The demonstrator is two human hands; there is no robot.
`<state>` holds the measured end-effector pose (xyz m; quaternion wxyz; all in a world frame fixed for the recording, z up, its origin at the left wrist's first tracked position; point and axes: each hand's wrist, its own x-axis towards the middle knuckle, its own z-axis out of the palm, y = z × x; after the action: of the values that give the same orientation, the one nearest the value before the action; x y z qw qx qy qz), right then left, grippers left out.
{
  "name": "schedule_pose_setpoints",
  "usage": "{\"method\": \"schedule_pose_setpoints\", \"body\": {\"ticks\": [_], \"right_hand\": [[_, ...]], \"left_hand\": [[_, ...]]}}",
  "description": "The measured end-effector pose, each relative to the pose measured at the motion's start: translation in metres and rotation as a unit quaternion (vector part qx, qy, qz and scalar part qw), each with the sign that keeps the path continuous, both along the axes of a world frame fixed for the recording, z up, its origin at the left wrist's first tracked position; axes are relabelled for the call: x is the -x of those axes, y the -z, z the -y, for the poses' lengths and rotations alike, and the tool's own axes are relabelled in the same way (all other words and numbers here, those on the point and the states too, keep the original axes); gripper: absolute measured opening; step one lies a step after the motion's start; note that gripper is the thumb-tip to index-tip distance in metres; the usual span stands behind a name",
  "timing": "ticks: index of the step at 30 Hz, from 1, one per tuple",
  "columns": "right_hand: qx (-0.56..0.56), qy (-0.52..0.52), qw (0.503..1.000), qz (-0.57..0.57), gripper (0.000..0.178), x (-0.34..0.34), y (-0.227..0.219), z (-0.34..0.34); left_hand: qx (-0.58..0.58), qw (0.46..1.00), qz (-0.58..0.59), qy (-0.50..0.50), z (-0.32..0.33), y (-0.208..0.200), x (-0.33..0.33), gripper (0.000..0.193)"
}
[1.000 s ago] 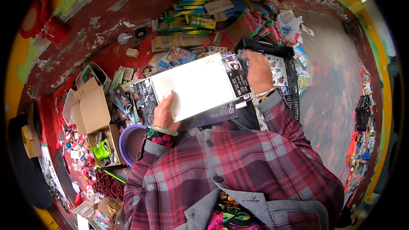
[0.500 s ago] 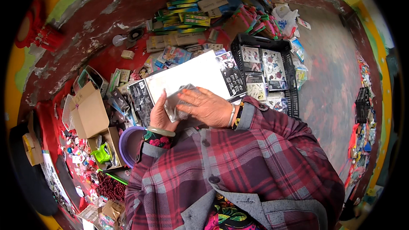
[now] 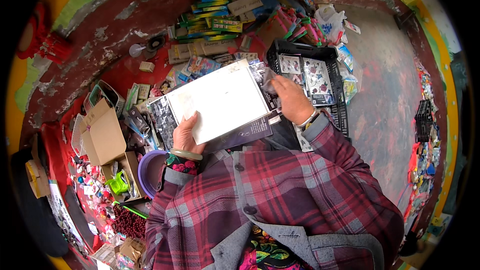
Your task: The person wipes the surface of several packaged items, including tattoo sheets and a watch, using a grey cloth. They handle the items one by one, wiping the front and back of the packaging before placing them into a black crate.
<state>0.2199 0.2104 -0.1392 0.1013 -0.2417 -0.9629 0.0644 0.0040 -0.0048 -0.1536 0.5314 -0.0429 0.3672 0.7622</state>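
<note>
A white rectangular board or stack of sheets [image 3: 220,102] lies tilted in front of me, on top of dark printed sheets [image 3: 160,115] that stick out on its left and right. My left hand [image 3: 187,135] grips its near left corner, thumb on the white face and fingers out of sight beneath. My right hand [image 3: 291,100] is at the far right of the board, fingers closed on a crumpled grey piece of cloth or film [image 3: 269,81]; its exact kind I cannot make out. The grey piece hangs over the dark sheets at the right.
A black plastic crate [image 3: 340,95] with patterned sheets in packets stands to the right. An open cardboard box [image 3: 107,135] and a purple basin [image 3: 150,170] are on my left. Flat boxes [image 3: 215,25] and a white plastic bag [image 3: 330,22] lie at the back.
My right hand has moved right, away from my left hand, taking the grey crumpled piece with it. My left hand now holds the white board's corner.
</note>
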Motion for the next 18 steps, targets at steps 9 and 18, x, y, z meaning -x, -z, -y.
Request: {"method": "schedule_pose_setpoints", "body": {"ticks": [9,18], "right_hand": [[-0.111,-0.058,0.984,-0.128,0.051,0.025,-0.088,0.030],[-0.088,-0.169,0.969,-0.154,0.027,0.057,-0.077,0.058]], "left_hand": [[-0.050,0.995,0.089,-0.010,0.003,-0.014,-0.001,0.035],[-0.236,0.967,0.075,0.053,0.004,-0.064,-0.010,0.064]]}}
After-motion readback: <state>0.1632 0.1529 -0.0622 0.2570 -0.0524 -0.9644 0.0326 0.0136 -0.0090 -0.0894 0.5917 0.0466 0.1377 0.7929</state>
